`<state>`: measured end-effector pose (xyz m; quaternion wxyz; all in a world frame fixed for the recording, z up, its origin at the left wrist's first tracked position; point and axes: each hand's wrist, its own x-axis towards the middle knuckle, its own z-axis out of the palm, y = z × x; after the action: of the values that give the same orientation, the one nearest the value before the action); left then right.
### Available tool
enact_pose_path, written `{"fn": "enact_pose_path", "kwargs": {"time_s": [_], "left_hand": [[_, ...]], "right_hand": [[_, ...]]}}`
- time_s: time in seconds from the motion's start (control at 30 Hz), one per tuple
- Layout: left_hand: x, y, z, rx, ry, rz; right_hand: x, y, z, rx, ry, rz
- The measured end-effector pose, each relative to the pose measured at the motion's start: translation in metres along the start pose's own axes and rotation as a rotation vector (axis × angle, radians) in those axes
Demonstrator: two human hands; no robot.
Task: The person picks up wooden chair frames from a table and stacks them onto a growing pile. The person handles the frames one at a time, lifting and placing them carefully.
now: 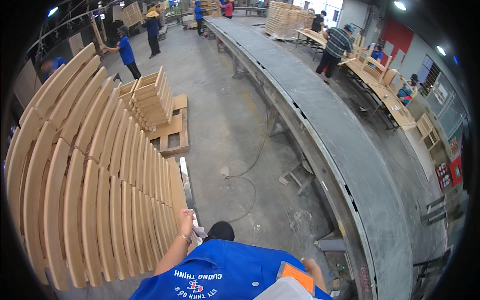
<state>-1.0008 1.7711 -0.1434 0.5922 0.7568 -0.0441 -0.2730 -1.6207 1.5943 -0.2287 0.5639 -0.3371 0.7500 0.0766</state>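
Observation:
My left hand [186,223] is closed beside the lower right end of a tall stack of curved wooden slats [92,210]. A white crumpled piece [199,233], cloth or paper, hangs from its fingers. A bracelet or watch circles that wrist. Low at my right side is my right hand [311,267], half hidden behind my blue shirt [227,265] and the orange card on it; its fingers do not show clearly. The slats are pale and smooth, stacked in many layers on brown board.
A long grey conveyor [320,125] curves past on my right. Ahead left, stacked wooden frames [155,100] stand on a pallet [176,142]. A cable [255,185] lies across the floor. Several people work farther off, one in a checked shirt [338,42] by a long table [380,92].

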Motion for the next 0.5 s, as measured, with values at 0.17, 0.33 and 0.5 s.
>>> {"fn": "enact_pose_path", "kwargs": {"time_s": [0.17,0.33,0.5], "left_hand": [[0.035,-0.005,-0.006,0.009,0.173,-0.011],[0.109,-0.063,-0.017,0.068,0.340,-0.192],[0.259,-0.064,-0.006,0.312,0.252,-0.334]], "right_hand": [[0.031,-0.127,-0.012,-0.160,-0.058,-0.087],[0.078,-0.255,0.029,-0.281,-0.081,-0.156],[0.113,-0.369,0.087,-0.603,-0.075,-0.131]]}}
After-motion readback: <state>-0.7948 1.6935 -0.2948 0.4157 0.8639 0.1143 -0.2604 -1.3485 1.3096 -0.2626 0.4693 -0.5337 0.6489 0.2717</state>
